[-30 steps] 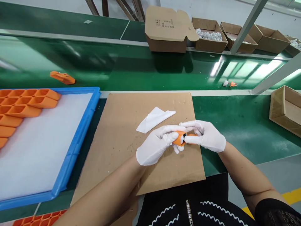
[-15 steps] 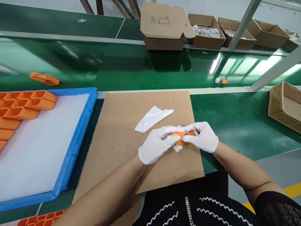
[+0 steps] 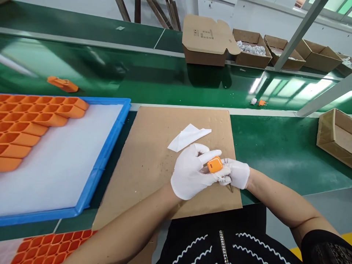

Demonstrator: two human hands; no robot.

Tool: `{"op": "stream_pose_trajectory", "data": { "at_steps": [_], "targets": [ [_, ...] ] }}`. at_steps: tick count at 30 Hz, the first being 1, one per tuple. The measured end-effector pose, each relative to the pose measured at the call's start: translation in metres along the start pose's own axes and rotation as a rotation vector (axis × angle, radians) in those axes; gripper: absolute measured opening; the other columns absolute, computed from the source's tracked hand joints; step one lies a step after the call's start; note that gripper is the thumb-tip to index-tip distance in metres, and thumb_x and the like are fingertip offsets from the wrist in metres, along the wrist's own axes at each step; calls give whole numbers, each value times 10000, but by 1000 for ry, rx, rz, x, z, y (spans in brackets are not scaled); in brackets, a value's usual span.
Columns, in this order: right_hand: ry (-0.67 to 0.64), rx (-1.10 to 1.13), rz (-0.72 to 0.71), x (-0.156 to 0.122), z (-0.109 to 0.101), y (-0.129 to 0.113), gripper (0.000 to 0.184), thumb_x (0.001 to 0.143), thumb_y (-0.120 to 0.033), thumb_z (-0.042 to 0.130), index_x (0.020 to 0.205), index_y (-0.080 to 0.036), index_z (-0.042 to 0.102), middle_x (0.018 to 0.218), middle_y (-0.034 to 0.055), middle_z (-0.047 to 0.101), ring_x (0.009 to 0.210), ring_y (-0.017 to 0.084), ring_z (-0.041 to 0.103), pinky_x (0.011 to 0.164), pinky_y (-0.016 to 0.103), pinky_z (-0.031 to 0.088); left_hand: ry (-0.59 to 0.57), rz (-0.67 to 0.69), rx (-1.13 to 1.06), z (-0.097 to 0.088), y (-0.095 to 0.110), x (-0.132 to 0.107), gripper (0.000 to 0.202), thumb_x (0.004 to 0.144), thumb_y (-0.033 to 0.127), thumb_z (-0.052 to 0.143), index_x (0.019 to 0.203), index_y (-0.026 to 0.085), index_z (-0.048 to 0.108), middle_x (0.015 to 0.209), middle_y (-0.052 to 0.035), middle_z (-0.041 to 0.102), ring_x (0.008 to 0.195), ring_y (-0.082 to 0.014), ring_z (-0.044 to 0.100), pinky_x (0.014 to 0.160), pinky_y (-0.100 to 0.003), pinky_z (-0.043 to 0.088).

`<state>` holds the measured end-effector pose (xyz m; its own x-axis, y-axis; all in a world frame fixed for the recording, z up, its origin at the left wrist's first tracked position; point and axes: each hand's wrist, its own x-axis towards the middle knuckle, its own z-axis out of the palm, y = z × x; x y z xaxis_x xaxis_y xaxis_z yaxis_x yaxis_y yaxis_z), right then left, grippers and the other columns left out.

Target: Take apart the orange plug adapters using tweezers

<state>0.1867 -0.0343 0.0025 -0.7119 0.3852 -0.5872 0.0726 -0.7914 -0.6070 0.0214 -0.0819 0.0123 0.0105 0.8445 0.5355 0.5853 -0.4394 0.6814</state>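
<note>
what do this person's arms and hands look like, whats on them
The left hand and right hand wear plain white gloves ending around the wrist. The visible forearms are bare; a black sleeve with lacy patterning shows on the right arm.

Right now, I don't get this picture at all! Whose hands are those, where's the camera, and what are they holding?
There is no robot here: these are a person's own two hands in white gloves, the left hand and the right hand. The camera sits on that person's head, looking forward and down. The left hand holds a small, rounded orange piece between its fingers. The right hand is close beside it, with a thin, dark, pointed tool sticking out there. Underneath is a flat brown cardboard sheet bearing a folded white sheet. On the left, a blue-rimmed tray carries rows of hollow orange pieces.
</note>
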Motion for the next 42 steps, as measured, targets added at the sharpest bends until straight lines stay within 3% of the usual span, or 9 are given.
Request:
{"op": "stream_pose_trajectory", "data": {
  "at_steps": [5, 16, 22, 28, 31, 33, 35, 38, 42],
  "targets": [
    [-24, 28, 77, 8, -6, 10, 217, 564, -226, 757, 732, -177, 630, 667, 11, 628, 524, 74, 452, 427, 173, 187, -71, -115, -33, -1, 10, 2, 279, 692, 414, 837, 903, 235, 801, 769, -48, 571, 653, -183, 537, 600, -355, 459],
    [-19, 42, 44, 9, -9, 14, 225, 597, -253, 764, 735, -165, 610, 648, 13, 611, 492, 57, 368, 440, 195, 146, -63, -69, 0, -1, 6, 0, 311, 728, 449, 804, 957, 239, 791, 786, -37, 592, 683, -170, 575, 621, -315, 486],
    [29, 29, -178, -7, -4, -7, 412, 740, -536, 753, 894, -157, 699, 473, -103, 366, 431, 41, 159, 435, 214, 141, 33, -116, -43, 2, 1, 2, 290, 830, 337, 748, 1108, 260, 719, 1041, -71, 667, 1051, -260, 647, 955, -440, 530],
    [558, -481, -426, -9, -4, -28, 602, 590, -608, 825, 965, -137, 793, 709, 35, 690, 528, 80, 447, 499, 249, 360, -49, -167, -36, 9, -11, 5, 399, 856, 306, 710, 1250, 264, 662, 1186, -90, 669, 1291, -312, 557, 1085, -517, 462],
    [819, -641, -507, -4, -27, -60, 578, 660, -625, 756, 981, -147, 800, 889, 86, 754, 756, 173, 620, 694, 306, 494, -105, -255, 22, 5, -9, 11, 558, 820, 275, 716, 1362, 246, 585, 1326, -115, 626, 1357, -328, 496, 1105, -546, 430],
    [981, -751, -516, -3, -51, -94, 501, 697, -591, 730, 936, -158, 805, 915, 95, 756, 867, 226, 648, 780, 335, 493, -138, -234, 54, -3, -6, 15, 433, 840, 283, 687, 1269, 239, 651, 1199, -104, 692, 1281, -326, 555, 1068, -541, 444],
    [1162, -885, -472, -4, -76, -132, 431, 697, -549, 734, 901, -176, 802, 926, 119, 748, 967, 298, 645, 843, 396, 465, -188, -163, 84, -18, -5, 17, 154, 885, 274, 620, 965, 262, 750, 905, -60, 736, 1109, -297, 642, 999, -493, 472],
    [1390, -1048, -335, -5, -109, -183, 339, 723, -498, 705, 702, -162, 750, 953, 224, 715, 1049, 427, 622, 844, 519, 414, -183, -211, 197, -52, -16, 18, 301, 871, 261, 617, 575, 254, 669, 625, -25, 666, 808, -235, 666, 855, -401, 486],
    [1495, -1192, -149, -2, -142, -221, 404, 770, -439, 669, 474, -168, 614, 901, 323, 676, 998, 480, 643, 741, 553, 389, -3, -370, 338, -115, -45, 23, 274, 867, 349, 670, 646, 189, 691, 685, -43, 688, 785, -235, 673, 788, -377, 498]
  ]
}}
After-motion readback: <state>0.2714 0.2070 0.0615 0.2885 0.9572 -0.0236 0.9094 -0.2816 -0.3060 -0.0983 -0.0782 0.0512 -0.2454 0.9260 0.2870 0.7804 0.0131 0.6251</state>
